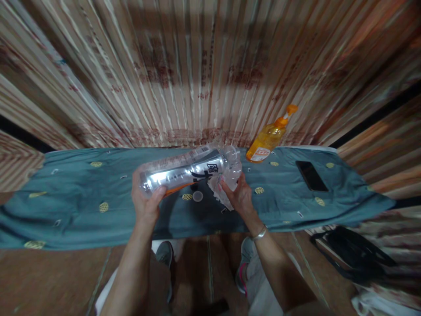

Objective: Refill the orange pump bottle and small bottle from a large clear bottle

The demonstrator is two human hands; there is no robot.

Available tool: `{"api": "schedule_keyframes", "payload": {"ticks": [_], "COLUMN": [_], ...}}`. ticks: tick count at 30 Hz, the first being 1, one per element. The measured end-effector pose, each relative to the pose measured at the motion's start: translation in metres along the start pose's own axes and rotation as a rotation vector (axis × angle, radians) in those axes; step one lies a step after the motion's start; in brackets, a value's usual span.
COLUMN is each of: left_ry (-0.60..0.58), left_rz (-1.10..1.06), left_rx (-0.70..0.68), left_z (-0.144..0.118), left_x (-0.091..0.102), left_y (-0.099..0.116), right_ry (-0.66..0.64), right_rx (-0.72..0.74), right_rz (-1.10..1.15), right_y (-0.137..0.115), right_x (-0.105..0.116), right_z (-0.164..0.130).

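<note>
Lying on its side above the middle of the table, a clear plastic bottle (187, 172) with a silvery label was held between both hands. The left hand (146, 199) was wrapped around the bottle's base at about 9 o'clock from its middle, thumb across the front. The right hand (239, 195), a bracelet (259, 233) at its wrist, was closed at the neck end, at about 3 o'clock, gripping a crumpled piece of clear wrap (226, 186) that hung there; how far the fingers also touched the bottle itself could not be told.

A blue-green cloth (79, 197) with yellow dots covered the table. Just under the bottle, at 6 o'clock, a small round cap (198, 196) lay on the cloth. At about 2 o'clock from the bottle, near the back edge, an orange bottle (268, 139) with a pump top leaned against the striped wall (184, 66). Farther off at 3 o'clock a black phone (311, 175) lay flat, well apart from the hands. On the floor at 5 o'clock sat a black bag (355, 252). Nothing stood between the hands and the bottle.
</note>
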State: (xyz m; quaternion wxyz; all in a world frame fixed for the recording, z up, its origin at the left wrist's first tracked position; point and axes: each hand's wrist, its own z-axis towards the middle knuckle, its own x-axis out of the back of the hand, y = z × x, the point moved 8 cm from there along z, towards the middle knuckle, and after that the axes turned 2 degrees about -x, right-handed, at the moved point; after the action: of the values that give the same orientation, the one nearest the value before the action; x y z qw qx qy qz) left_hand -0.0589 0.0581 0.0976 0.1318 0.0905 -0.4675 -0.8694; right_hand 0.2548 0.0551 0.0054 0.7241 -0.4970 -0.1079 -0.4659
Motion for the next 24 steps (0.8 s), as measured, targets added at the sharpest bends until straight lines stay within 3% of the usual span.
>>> {"api": "schedule_keyframes", "payload": {"ticks": [24], "left_ry": [-0.002], "left_rz": [-0.024], "left_rx": [-0.052], "left_z": [0.0017], "left_x": [-0.0023], "left_y": [0.0081], "right_ry": [-0.015], "right_rx": [-0.036], "right_rz": [0.022], "right_y": [-0.0002], "right_x": [0.0029], "right_z": [0.0020]}}
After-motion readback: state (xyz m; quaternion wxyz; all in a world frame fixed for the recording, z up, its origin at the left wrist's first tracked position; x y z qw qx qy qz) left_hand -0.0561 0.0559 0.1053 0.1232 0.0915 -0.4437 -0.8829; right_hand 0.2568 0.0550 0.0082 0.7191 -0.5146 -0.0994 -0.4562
